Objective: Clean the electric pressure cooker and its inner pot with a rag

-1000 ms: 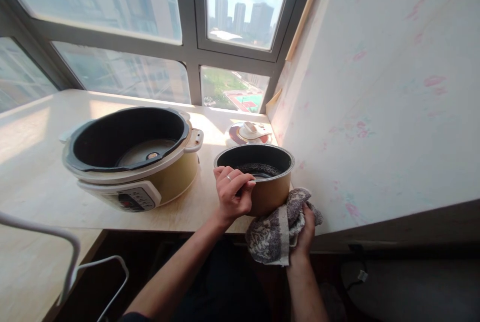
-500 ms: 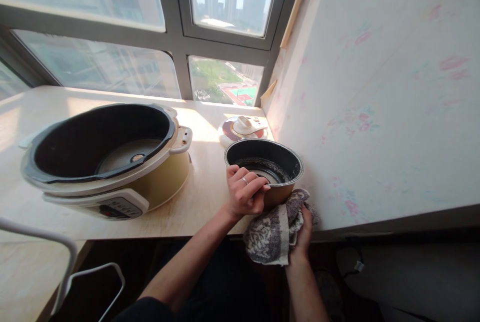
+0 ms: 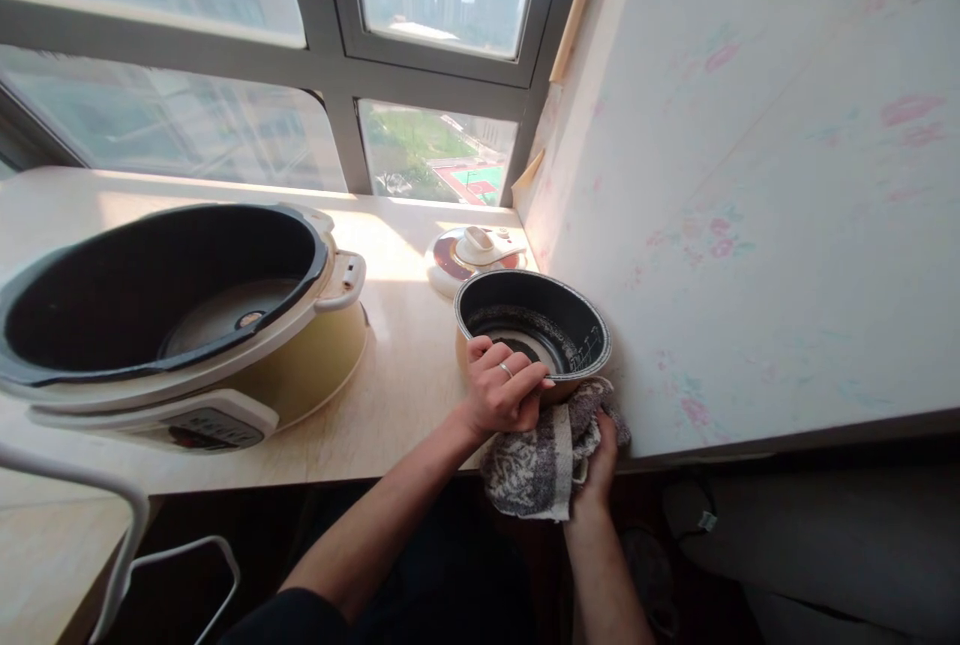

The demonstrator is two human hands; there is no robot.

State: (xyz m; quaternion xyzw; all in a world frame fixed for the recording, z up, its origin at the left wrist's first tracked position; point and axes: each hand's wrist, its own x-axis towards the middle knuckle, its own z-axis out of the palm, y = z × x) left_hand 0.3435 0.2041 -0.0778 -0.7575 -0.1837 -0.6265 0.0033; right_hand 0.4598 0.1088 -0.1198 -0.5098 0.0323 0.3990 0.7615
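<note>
An inner cooking pot, black inside and golden brown outside, is tilted a little over the front of the sill. My left hand, with a ring on one finger, is closed over the pot's near rim. Under the pot's near side, my right hand grips a grey and white patterned towel, pressed against the outer wall. The towel hides part of that wall and some of my right fingers. Whitish marks line the pot's inside.
A large cream and gold electric pressure cooker stands lidless at the left. Behind the pot lies a lid with a white handle. A floral wall bounds the right; windows are behind. A white metal frame is at lower left.
The view has shifted slightly, moving the cooker left in the picture. The pot has tilted or turned a little, showing more of its inside right wall. Both hands keep their holds.
</note>
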